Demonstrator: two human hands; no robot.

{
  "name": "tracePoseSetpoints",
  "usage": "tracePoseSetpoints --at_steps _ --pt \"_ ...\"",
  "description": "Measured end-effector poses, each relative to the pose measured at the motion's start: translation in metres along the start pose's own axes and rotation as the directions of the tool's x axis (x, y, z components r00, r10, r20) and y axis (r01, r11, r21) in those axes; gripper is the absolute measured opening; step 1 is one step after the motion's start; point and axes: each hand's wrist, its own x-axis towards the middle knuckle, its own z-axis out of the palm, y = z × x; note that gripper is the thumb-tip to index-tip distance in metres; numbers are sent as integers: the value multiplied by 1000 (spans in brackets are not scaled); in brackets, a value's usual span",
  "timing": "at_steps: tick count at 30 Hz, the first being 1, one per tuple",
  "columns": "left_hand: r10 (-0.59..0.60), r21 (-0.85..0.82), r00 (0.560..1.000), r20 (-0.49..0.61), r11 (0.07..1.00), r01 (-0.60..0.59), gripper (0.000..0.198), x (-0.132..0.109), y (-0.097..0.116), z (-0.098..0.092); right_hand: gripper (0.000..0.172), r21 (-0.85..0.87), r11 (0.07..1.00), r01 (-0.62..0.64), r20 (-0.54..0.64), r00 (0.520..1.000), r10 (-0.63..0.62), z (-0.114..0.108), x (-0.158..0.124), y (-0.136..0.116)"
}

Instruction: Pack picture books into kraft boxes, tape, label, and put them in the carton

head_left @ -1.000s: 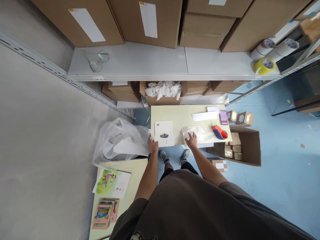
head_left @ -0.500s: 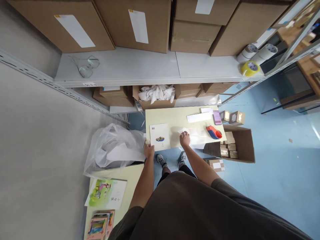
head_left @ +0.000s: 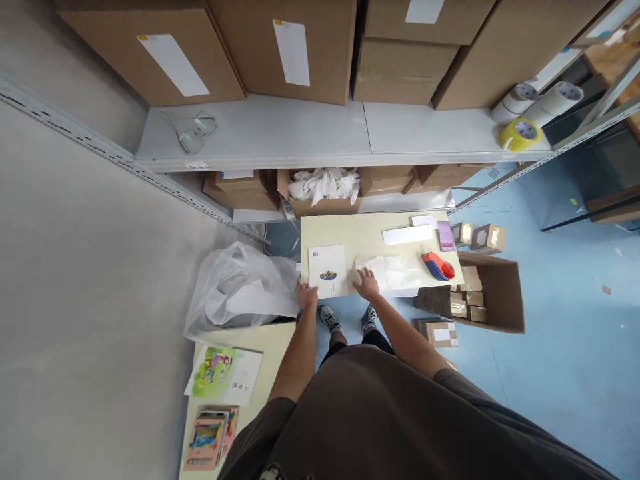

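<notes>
A thin white book [head_left: 327, 271] with a small blue-and-yellow picture lies on the left part of the pale table [head_left: 360, 230]. My left hand [head_left: 307, 295] is closed at its near left corner, fingertips on the edge. Right of the book, a translucent white bag [head_left: 395, 272] is spread flat. My right hand [head_left: 367, 285] rests on the bag's left end, fingers apart and holding nothing. A red-and-blue tape dispenser [head_left: 438, 267] stands beyond the bag's right end.
White paper strips [head_left: 407, 234] and a purple pad [head_left: 445, 237] lie at the table's far right. An open carton [head_left: 495, 293] of small boxes stands right. Left are a clear plastic bag [head_left: 240, 280] and a side table with picture books [head_left: 227, 373]. Shelving [head_left: 300, 133] rises ahead.
My right hand has moved left towards the book, its fingers opening out. The white bag, bunched under that hand before, now lies flatter. My left hand has stayed at the book's corner.
</notes>
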Motion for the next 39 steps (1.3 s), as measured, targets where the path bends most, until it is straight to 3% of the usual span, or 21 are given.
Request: tracePoseSetpoints --at_steps 3,6,10,15,18,21,23,27,29,34,36,39 --pt "3 -8 1000 -10 1000 -3 47 -2 2 -3 73 -41 999 -18 141 990 24 10 -3 -3" --pt "36 -17 998 -46 999 -37 45 -11 4 -4 75 -37 999 -15 137 990 20 14 -2 1" --pt "158 -32 980 -118 986 -163 20 -35 8 0 78 5 1000 10 119 993 -10 12 7 10" --pt "364 -4 887 -284 924 -381 22 -71 23 13 73 234 971 49 65 996 -66 3 25 19" --pt "504 69 812 -294 859 -507 27 -88 36 21 66 538 842 -25 62 998 -10 -6 30 28" --pt "643 138 727 -242 764 -630 29 -101 49 30 69 799 590 -121 111 992 53 -16 29 41" --pt "717 173 670 -193 697 -696 31 -110 58 39 71 882 451 -136 128 991 49 -23 26 49" --pt "826 229 561 -59 558 -798 34 -128 76 66 74 935 310 -175 171 984 40 -36 25 59" --pt "847 260 531 17 509 -821 35 -137 86 83 74 948 260 -185 176 983 57 -44 27 64" --pt "818 354 532 218 442 -824 36 -158 111 132 71 979 188 -79 24 961 275 -63 25 96" --pt "770 396 559 308 431 -811 37 -165 118 152 70 981 188 -37 -33 934 357 -68 18 117" --pt "647 447 624 438 445 -776 43 -172 121 180 65 971 237 -29 -60 931 359 -67 3 148"
